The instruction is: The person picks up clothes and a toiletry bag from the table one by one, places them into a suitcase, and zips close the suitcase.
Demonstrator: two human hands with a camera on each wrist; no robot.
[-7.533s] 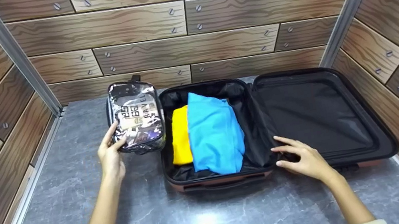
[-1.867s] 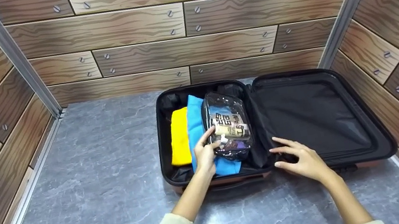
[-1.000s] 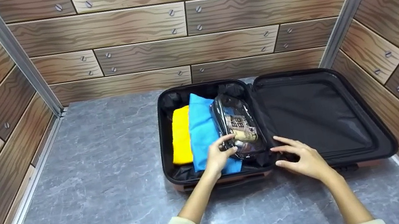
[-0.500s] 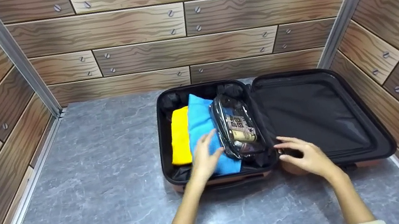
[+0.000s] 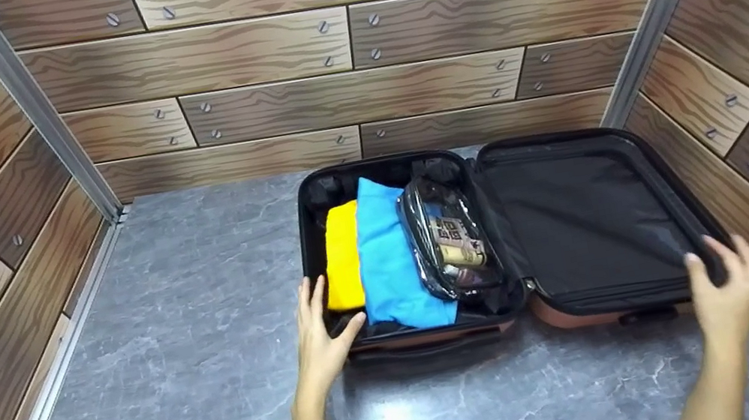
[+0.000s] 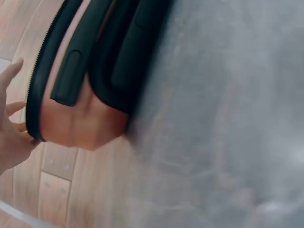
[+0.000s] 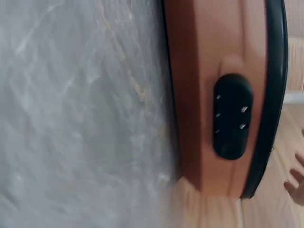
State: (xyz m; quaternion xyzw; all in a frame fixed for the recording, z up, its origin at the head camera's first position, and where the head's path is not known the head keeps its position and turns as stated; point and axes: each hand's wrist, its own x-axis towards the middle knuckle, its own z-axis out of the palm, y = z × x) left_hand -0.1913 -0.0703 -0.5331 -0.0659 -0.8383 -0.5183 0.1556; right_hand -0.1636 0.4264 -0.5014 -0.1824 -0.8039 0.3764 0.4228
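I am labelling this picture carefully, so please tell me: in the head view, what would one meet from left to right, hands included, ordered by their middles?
Left hand → yellow cloth → blue cloth → clear pouch → open suitcase lid → right hand.

The hand point(image 7: 297, 184) is beside a copper suitcase point(image 7: 209, 42) with a black lock point(image 7: 232, 116).
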